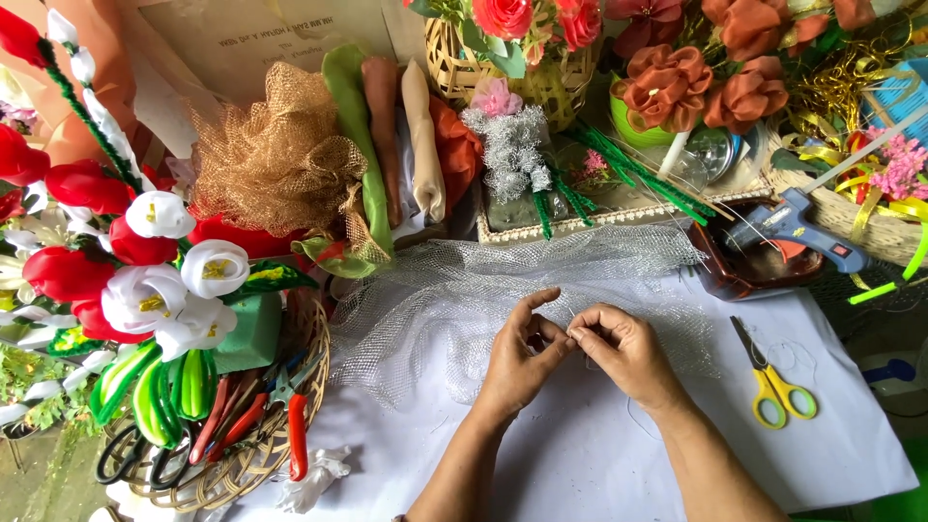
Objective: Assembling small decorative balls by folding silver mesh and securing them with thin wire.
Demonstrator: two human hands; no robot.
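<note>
My left hand (520, 356) and my right hand (623, 350) meet fingertip to fingertip over a white cloth-covered table (580, 464). Both pinch something very small between thumb and forefinger, seemingly a thin thread or wire whose loop trails near my right wrist. A sheet of silvery mesh netting (445, 290) lies spread just beyond and under my hands. Yellow-handled scissors (770, 379) rest to the right of my right hand.
A blue glue gun (797, 227) sits in a brown tray at right. A wicker basket (261, 454) with pliers, scissors and green foam stands at left beside red and white fabric flowers (145, 261). Gold mesh (275, 155), fabric rolls and baskets of flowers line the back.
</note>
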